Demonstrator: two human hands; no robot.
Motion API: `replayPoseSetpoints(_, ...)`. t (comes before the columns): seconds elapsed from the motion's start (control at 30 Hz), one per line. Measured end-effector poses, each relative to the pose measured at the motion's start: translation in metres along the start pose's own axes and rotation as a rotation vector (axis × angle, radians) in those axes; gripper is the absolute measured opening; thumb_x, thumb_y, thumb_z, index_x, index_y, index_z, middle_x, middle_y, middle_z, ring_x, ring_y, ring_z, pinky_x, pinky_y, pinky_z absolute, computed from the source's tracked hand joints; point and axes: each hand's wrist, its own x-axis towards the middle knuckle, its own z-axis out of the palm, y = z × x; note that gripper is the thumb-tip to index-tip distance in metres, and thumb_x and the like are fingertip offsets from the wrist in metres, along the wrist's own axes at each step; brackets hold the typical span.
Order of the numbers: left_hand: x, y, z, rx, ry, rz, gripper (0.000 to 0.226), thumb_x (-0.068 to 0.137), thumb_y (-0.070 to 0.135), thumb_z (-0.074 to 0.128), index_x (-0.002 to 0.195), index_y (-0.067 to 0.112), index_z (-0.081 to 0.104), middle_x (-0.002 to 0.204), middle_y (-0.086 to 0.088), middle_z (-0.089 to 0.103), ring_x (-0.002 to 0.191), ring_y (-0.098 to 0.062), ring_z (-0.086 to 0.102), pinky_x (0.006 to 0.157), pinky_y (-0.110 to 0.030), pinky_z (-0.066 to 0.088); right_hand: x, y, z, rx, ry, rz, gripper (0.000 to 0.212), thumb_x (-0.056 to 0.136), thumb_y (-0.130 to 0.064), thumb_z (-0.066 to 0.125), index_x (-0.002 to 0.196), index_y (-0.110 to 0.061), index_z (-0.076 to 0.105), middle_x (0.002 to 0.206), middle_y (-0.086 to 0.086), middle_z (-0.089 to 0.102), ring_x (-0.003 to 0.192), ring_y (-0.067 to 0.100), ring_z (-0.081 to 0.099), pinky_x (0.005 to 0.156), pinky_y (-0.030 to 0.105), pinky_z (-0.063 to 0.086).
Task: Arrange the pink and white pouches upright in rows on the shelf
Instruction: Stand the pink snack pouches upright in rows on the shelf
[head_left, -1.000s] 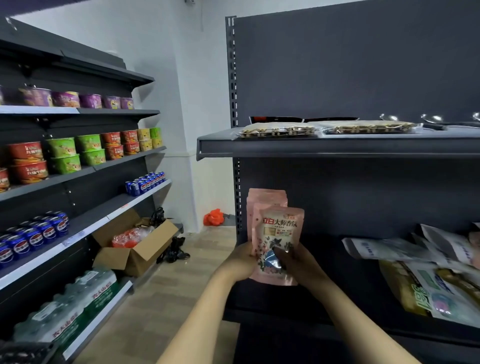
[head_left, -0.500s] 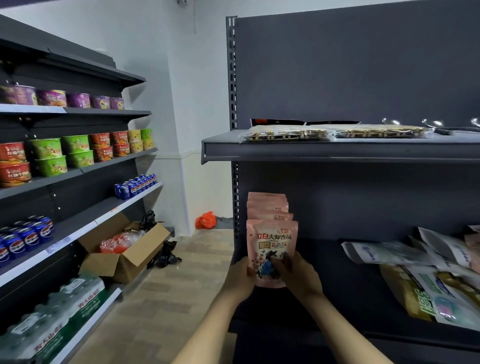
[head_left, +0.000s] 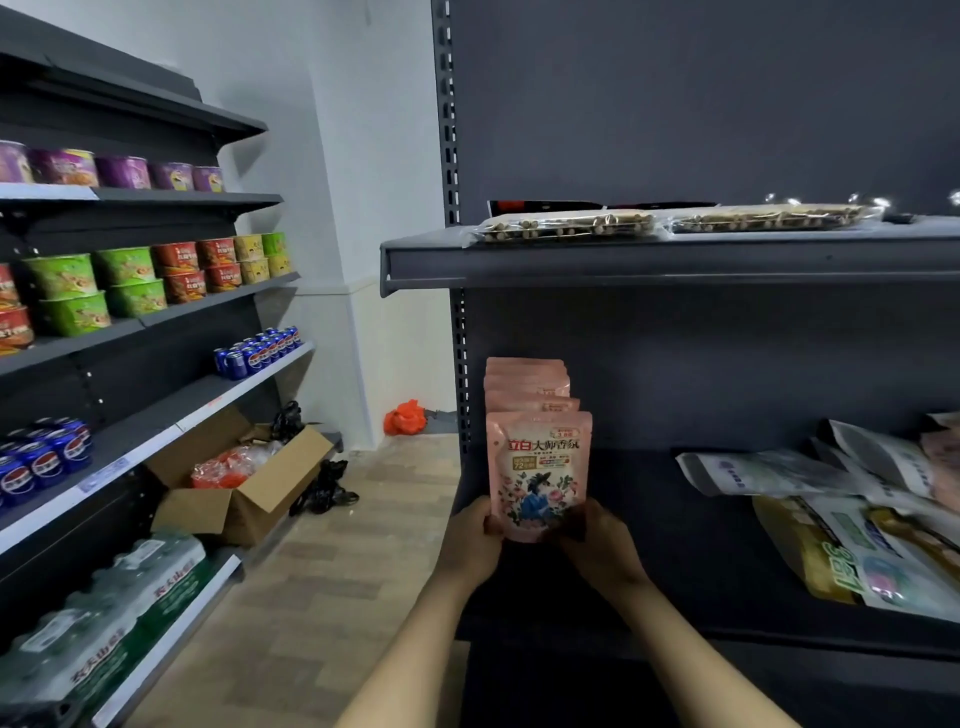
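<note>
A pink pouch (head_left: 538, 470) with a flower print stands upright at the left end of the dark shelf (head_left: 691, 587). My left hand (head_left: 471, 540) grips its lower left corner and my right hand (head_left: 597, 538) grips its lower right corner. Behind it a row of several more pink pouches (head_left: 525, 382) stands upright, one behind the other, only their tops showing. The base of the front pouch is hidden by my fingers.
A loose heap of white, green and yellow pouches (head_left: 852, 514) lies flat on the right part of the same shelf. The upper shelf (head_left: 623, 260) carries flat clear packs. Left aisle shelves hold cup noodles and cans; an opened cardboard box (head_left: 239, 483) sits on the floor.
Both hands have brought the front pouch down and back from a raised, tilted position until it stands straight just in front of the row. The camera view has shifted slightly left.
</note>
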Motion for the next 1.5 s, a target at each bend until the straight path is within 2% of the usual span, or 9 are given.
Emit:
replayPoseSetpoints(0.1,0.002,-0.004,0.005,-0.037,0.055,-0.006,0.028,0.083,-0.003,0.048,0.1,0.011,0.065,0.106,-0.005,0.067,0.102,-0.022,0.061,0.088,-0.039,0.053,0.003,0.0,0.004,-0.081,0.016,-0.017,0.044,0.085,-0.031,0.064,0.122,-0.012,0.052,0.125,0.006,0.058,0.111,0.022,0.058,0.086,0.025,0.045)
replayPoseSetpoints(0.27,0.002,-0.005,0.01,-0.015,0.121,0.023,0.023,0.086,0.002,0.05,0.103,0.01,0.064,0.102,0.0,0.066,0.094,-0.013,0.058,0.076,-0.021,0.045,0.004,0.002,0.01,-0.134,0.046,-0.019,0.041,0.088,-0.032,0.059,0.122,-0.011,0.05,0.125,0.006,0.055,0.111,0.02,0.056,0.083,0.024,0.044)
replayPoseSetpoints(0.5,0.006,-0.008,0.013,0.115,0.155,0.04,0.028,0.086,0.001,0.046,0.106,0.005,0.064,0.111,-0.012,0.064,0.106,-0.027,0.058,0.084,-0.031,0.047,0.003,0.004,0.01,-0.127,0.055,-0.012,0.039,0.088,-0.032,0.061,0.12,-0.012,0.051,0.124,0.006,0.053,0.108,0.019,0.056,0.077,0.02,0.041)
replayPoseSetpoints(0.77,0.008,-0.011,0.016,0.111,0.166,0.042,0.024,0.09,0.004,0.045,0.106,0.004,0.063,0.11,-0.011,0.064,0.105,-0.027,0.058,0.079,-0.026,0.042,0.001,0.004,0.008,-0.11,0.078,-0.011,0.037,0.088,-0.03,0.062,0.117,-0.009,0.054,0.124,0.007,0.053,0.108,0.019,0.057,0.085,0.023,0.046)
replayPoseSetpoints(0.93,-0.007,-0.003,0.016,-0.09,0.328,0.045,0.024,0.093,0.015,0.051,0.117,0.008,0.054,0.104,0.001,0.061,0.097,-0.013,0.057,0.064,-0.007,0.04,-0.001,0.005,0.003,-0.007,0.06,0.004,0.04,0.085,-0.029,0.065,0.117,-0.01,0.051,0.124,0.005,0.052,0.11,0.019,0.055,0.085,0.022,0.045)
replayPoseSetpoints(1.03,-0.012,0.003,0.013,-0.139,0.502,0.119,0.02,0.091,0.019,0.056,0.109,0.013,0.051,0.1,-0.003,0.06,0.092,-0.019,0.06,0.071,-0.023,0.047,-0.002,0.01,-0.012,0.01,0.068,-0.015,0.033,0.088,-0.024,0.061,0.117,-0.011,0.053,0.122,0.005,0.054,0.111,0.019,0.053,0.083,0.019,0.042)
replayPoseSetpoints(1.2,-0.004,0.051,0.004,-0.013,0.652,0.261,0.019,0.091,0.032,0.051,0.085,0.014,0.047,0.076,-0.004,0.055,0.066,-0.021,0.055,0.053,-0.028,0.04,0.006,0.024,-0.06,-0.108,0.227,-0.051,0.023,0.088,-0.006,0.054,0.11,-0.004,0.063,0.112,0.011,0.062,0.105,0.025,0.058,0.077,0.015,0.034)
replayPoseSetpoints(1.33,0.001,0.103,0.026,0.028,0.649,0.401,0.021,0.09,0.03,0.052,0.09,0.009,0.053,0.077,-0.002,0.059,0.066,-0.02,0.055,0.061,-0.025,0.037,0.014,0.035,-0.11,-0.1,0.339,-0.067,0.013,0.082,0.002,0.058,0.088,0.004,0.069,0.093,0.019,0.069,0.091,0.034,0.063,0.07,0.021,0.033)
replayPoseSetpoints(1.5,0.005,0.144,0.074,0.021,0.549,0.542,0.012,0.087,0.02,0.055,0.078,0.019,0.048,0.059,0.012,0.041,0.05,-0.009,0.042,0.048,-0.019,0.03,0.011,0.065,-0.17,-0.047,0.385,-0.027,0.009,0.086,0.002,0.053,0.084,-0.003,0.061,0.097,0.02,0.064,0.09,0.034,0.061,0.068,0.025,0.034)
